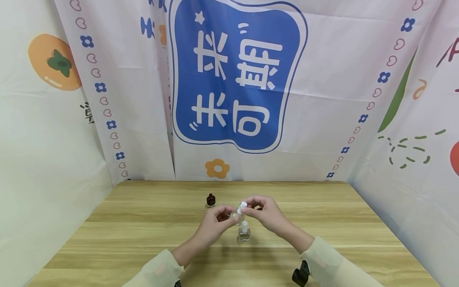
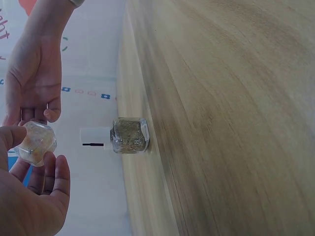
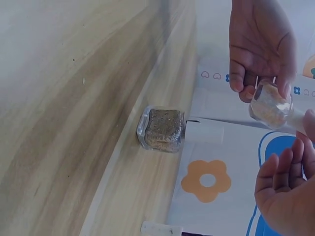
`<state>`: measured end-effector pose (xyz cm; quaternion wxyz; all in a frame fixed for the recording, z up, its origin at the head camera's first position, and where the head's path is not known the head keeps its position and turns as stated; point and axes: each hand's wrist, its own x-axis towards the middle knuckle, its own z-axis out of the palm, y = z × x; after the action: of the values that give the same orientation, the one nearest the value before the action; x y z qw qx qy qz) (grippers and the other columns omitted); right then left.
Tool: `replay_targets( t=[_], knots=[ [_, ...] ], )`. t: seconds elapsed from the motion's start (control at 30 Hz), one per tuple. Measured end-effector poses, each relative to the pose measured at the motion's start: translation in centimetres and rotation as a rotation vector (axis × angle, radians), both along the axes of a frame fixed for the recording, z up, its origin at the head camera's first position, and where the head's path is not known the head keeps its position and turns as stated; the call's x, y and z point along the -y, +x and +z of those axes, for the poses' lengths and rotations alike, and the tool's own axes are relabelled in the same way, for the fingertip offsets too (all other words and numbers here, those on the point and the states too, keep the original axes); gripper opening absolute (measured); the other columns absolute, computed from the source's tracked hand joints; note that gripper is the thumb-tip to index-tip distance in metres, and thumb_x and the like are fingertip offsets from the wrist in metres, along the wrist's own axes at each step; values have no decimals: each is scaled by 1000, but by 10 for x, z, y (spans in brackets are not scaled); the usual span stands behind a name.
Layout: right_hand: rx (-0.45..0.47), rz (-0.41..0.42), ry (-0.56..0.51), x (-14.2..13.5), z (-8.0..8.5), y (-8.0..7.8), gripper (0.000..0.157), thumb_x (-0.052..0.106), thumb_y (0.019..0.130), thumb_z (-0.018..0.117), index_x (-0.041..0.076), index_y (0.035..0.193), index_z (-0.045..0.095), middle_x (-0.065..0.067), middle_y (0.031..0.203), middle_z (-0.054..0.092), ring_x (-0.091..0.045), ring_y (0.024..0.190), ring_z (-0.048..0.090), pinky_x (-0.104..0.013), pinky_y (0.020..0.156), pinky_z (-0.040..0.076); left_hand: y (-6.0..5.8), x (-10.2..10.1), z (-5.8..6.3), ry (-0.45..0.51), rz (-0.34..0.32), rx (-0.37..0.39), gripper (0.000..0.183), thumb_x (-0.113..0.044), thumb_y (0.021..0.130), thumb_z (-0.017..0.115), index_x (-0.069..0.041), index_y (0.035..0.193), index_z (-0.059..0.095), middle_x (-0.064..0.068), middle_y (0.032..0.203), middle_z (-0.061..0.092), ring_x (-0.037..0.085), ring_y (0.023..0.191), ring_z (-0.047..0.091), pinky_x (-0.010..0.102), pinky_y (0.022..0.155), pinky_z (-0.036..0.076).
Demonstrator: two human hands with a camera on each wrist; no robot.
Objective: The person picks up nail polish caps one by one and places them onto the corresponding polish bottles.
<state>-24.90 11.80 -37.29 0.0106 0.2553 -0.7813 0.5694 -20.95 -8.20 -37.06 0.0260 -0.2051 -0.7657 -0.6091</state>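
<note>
Over the table my left hand [image 1: 214,223] pinches a clear glass nail polish bottle [image 3: 270,105] with pale contents, between thumb and fingers. The bottle tilts, with its white cap [image 1: 242,206] up and to the right. My right hand [image 1: 268,215] grips that cap between thumb and fingertips. In the left wrist view the held bottle [image 2: 37,142] shows its base, and its cap is hidden. Just below the hands, a second nail polish bottle [image 1: 244,234], with glittery grey-gold contents and a white cap [image 3: 204,132], stands upright on the table.
A small dark bottle [image 1: 210,200] stands farther back on the wood-grain table [image 1: 143,231], left of the hands. Printed cloth [image 1: 322,99] hangs behind the table's back edge and along both sides.
</note>
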Motion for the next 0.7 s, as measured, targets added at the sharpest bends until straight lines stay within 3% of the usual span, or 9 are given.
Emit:
replay_targets(
  t=[0.1, 0.33, 0.53, 0.6, 0.7],
  knots=[
    [18, -16, -34, 1, -1, 1, 16, 15, 88, 73, 3, 99, 70, -4, 84, 62, -17, 78, 55, -25, 66, 47, 3, -1, 3, 3, 1, -8, 18, -1, 88, 68, 6, 104, 66, 13, 88, 63, 19, 74, 54, 20, 61, 45],
    [68, -45, -93, 5, -1, 6, 16, 12, 86, 75, 0, 92, 66, -3, 80, 59, -13, 68, 49, -22, 56, 39, -17, 1, -23, -2, -1, -17, 20, -8, 88, 72, 0, 105, 68, 8, 88, 64, 16, 72, 55, 21, 60, 45],
    [52, -36, -60, 3, -4, 2, 19, 17, 87, 75, 2, 95, 66, -3, 82, 59, -15, 71, 50, -22, 57, 40, 0, -1, 1, -13, 0, 16, 16, -2, 88, 69, 4, 103, 67, 13, 89, 63, 19, 73, 54, 21, 61, 44],
    [42, -20, -27, 0, -2, 1, 20, 17, 87, 74, 2, 99, 67, -4, 85, 59, -16, 76, 53, -23, 60, 44, 1, -1, 3, -13, -3, 18, 17, -2, 88, 68, 4, 103, 67, 12, 88, 63, 19, 74, 54, 21, 61, 44],
    [22, 25, 20, -3, -1, -1, 23, 17, 90, 71, 3, 108, 67, -5, 90, 61, -20, 83, 55, -27, 68, 49, -5, 0, -4, -7, -1, 25, 18, -4, 89, 69, 3, 105, 67, 10, 89, 63, 19, 75, 54, 21, 61, 45]
  ],
)
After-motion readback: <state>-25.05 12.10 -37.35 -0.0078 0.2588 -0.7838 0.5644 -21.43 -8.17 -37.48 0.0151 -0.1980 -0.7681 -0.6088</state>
